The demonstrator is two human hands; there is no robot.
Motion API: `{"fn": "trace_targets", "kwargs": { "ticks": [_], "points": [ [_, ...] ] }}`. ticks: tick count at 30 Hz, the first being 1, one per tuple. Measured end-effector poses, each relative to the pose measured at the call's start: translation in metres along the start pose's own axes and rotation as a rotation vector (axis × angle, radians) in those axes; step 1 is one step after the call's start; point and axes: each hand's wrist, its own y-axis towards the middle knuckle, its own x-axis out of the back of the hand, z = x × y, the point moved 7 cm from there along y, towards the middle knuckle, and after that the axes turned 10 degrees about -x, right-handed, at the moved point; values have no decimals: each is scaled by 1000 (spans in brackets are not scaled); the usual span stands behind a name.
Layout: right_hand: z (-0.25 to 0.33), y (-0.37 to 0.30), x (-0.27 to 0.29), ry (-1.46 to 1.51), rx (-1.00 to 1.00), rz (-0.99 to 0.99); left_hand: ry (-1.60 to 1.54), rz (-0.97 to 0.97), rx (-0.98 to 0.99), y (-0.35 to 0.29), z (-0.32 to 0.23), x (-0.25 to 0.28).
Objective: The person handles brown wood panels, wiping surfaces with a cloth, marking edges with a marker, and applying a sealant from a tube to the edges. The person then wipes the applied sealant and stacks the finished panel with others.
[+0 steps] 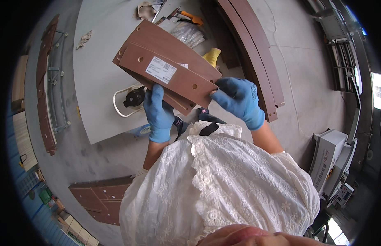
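A small fanned stack of reddish-brown boards [183,83] with round holes is held up in front of me, tilted above the table's edge. On the top board sits a white printed label [161,69]. My left hand [159,114], in a blue work glove, grips the near long edge, thumb on top and fingers hidden beneath. At the right end, my right hand [241,104], gloved alike, has its thumb and fingers closed on the boards' corner. The boards are spread at slightly different angles, and part of another label shows between them.
On the grey table [100,102] stand a dark bottle [134,97] and a white looped handle. Beyond the boards lie clear plastic bags [187,35], an orange-handled tool [192,18] and a yellow glove [212,56]. Long brown panels [256,53] stretch along the right.
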Motion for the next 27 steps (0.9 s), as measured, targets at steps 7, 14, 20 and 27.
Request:
{"fn": "trace_targets", "kwargs": {
  "ticks": [7,14,20,27],
  "points": [
    [-111,102,-24,-414,49,-428,-195,-44,146,-9,13,-4],
    [-206,186,-49,-709,-415,-466,-162,-15,310,-22,-3,-9],
    [-197,183,-37,-631,-573,-404,-273,59,419,-30,-2,-25],
    [-138,129,-26,39,-253,-463,-228,143,430,-32,18,-27]
  ]
}}
